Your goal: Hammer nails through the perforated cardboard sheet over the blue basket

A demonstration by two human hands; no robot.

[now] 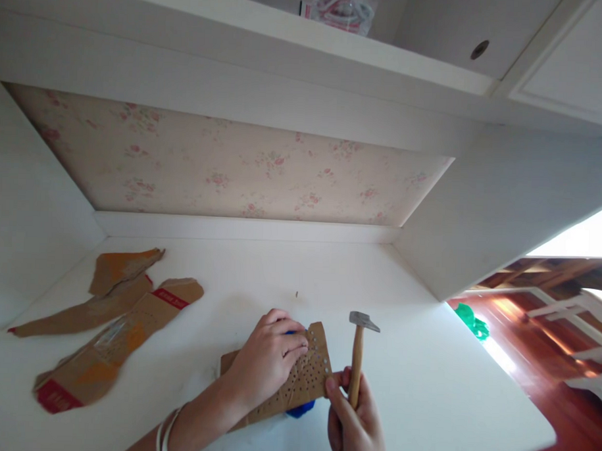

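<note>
A piece of brown cardboard (300,383) dotted with many small holes lies on the white desktop in front of me. Small grey dots, possibly nail heads, line its right side. Something blue (300,410) shows from under its near edge and again by my left fingers. Across the cardboard's top, my left hand (271,356) grips it with fingers bent together; its thumb is hidden. My right hand (354,411) is closed around the wooden handle of a hammer (358,359), held upright with the metal head on top. The right thumb and forefinger also pinch the cardboard's right corner.
Torn cardboard strips (114,337) lie at the left of the white desktop (424,374). A tiny dark object (296,294) sits beyond the holed piece. Overhead runs a shelf (288,28) holding a clear plastic bag (342,13). A side panel (480,192) stands at the right.
</note>
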